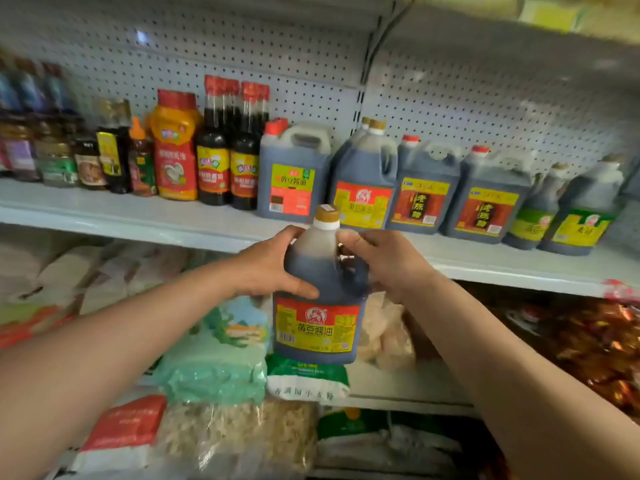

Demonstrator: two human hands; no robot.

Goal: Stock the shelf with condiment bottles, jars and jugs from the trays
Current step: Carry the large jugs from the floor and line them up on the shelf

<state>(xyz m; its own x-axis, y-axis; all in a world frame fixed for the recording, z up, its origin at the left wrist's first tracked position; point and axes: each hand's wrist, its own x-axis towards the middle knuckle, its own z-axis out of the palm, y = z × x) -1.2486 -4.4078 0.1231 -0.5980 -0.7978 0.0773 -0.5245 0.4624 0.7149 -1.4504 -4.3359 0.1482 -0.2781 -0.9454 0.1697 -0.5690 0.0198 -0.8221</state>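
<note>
A soy sauce jug is held upright in both grips, left hand and right hand, below the shelf edge; bare shelf front lies above them.

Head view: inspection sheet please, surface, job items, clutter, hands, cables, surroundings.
Surface: white shelf with pegboard back; front strip bare.
Job's things: soy sauce jug, gold cap, held upright in front of the shelf edge, below shelf level; matching jug stands on the shelf behind it, among other jugs and bottles.
Clutter: bagged goods on the lower shelf.
Grippers: left hand grips the jug's shoulder; right hand grips at its handle.
Cables: nothing seen.
Surroundings: upper shelf overhead, blurred.
</note>
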